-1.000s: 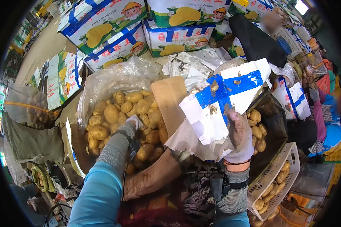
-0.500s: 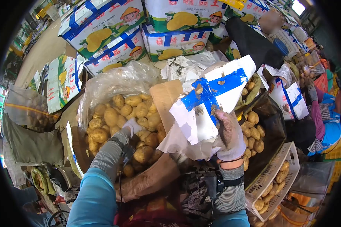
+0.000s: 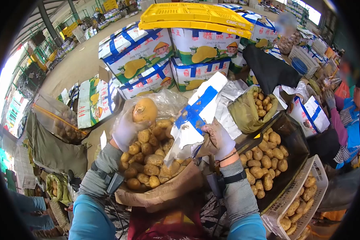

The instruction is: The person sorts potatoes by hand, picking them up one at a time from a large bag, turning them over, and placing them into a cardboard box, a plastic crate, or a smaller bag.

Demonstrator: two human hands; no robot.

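Closest, low in the middle of the frame, a flared brown cardboard rim (image 3: 160, 193) borders a heap of yellow-brown potatoes (image 3: 153, 164); at lower right stands a white slatted plastic crate (image 3: 274, 225) with more potatoes inside. Just beyond the rim, left of centre, the left hand (image 3: 126, 130) in its pale glove is curved around a large, round, tan potato (image 3: 145, 110), held above the heap. It is best cradled from below and the side, since a top pinch could slip on so smooth a skin. Right of the potato, the right hand (image 3: 221, 138), also gloved, grips the lower edge of a torn white cardboard piece with crossed blue tape (image 3: 200, 108). Tilting that sheet away from the potato would keep the view open, and a firm hold near the tape should limit tearing. Farther right are a dark, deep bin (image 3: 297, 138) and an olive fabric sack (image 3: 244, 120), both holding potatoes. Beyond, at upper centre, white printed cartons (image 3: 136, 60) stand under yellow plastic crates (image 3: 188, 16).
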